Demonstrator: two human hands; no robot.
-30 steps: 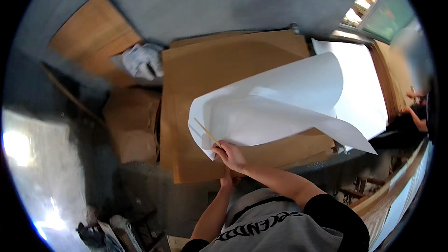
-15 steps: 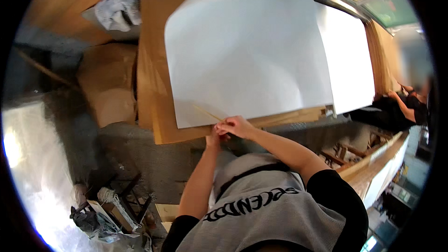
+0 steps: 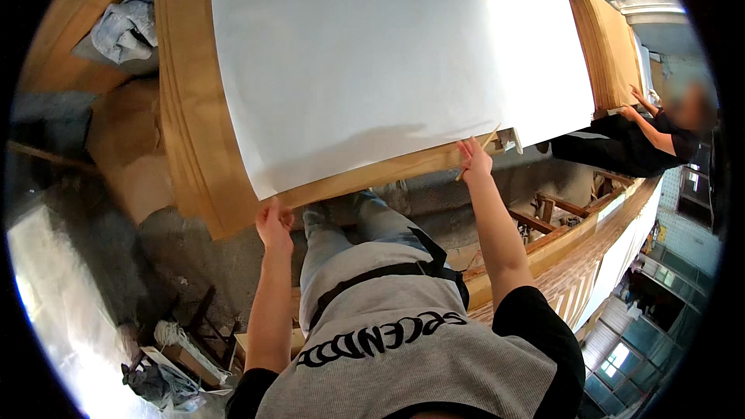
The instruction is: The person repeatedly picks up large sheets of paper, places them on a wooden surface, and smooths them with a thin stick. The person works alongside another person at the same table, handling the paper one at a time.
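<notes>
- Grey shirt, one, is nearest my remote view, two bare forearms extending past it.
- Left grip: fingers curled at the near left corner of the large white sheet; I cannot tell whether they pinch it.
- Right grip: pinching one thin stick at the sheet's near edge, toward its right end.
- That one sheet lies beyond both grips, on one layered brown stack.
- I count a second, brighter white sheet at its right.
- Farther right: another brown stack and one co-worker, both hands near its edge.
</notes>
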